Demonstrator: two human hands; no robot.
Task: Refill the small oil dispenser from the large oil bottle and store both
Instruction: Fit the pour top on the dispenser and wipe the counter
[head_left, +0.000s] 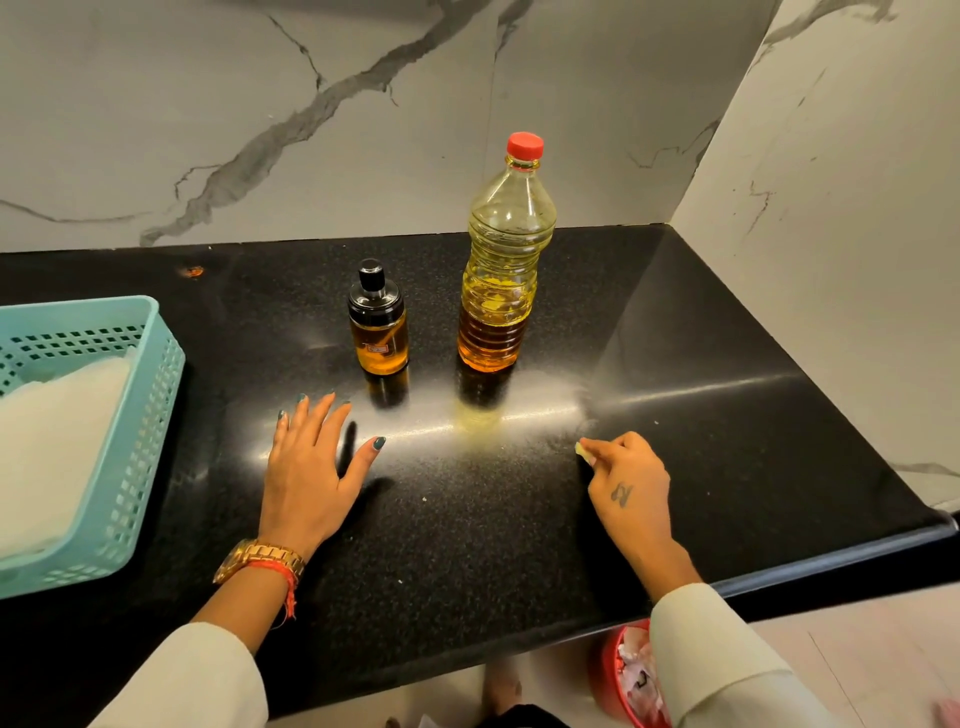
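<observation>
The small oil dispenser (377, 326), glass with a black cap and amber oil inside, stands upright on the black countertop (519, 519). To its right stands the large oil bottle (501, 270), clear plastic with a red cap on, about half full of yellow oil. My left hand (311, 467) rests flat on the counter, fingers spread, just in front and left of the dispenser, not touching it. My right hand (628, 480) lies on the counter in front and right of the bottle, its fingers pinching a small pale scrap (586, 453).
A teal perforated basket (140, 441) holding white material sits at the left edge. Marble walls close the back and right side. A red bin (623, 675) with paper scraps stands on the floor below the counter's front edge.
</observation>
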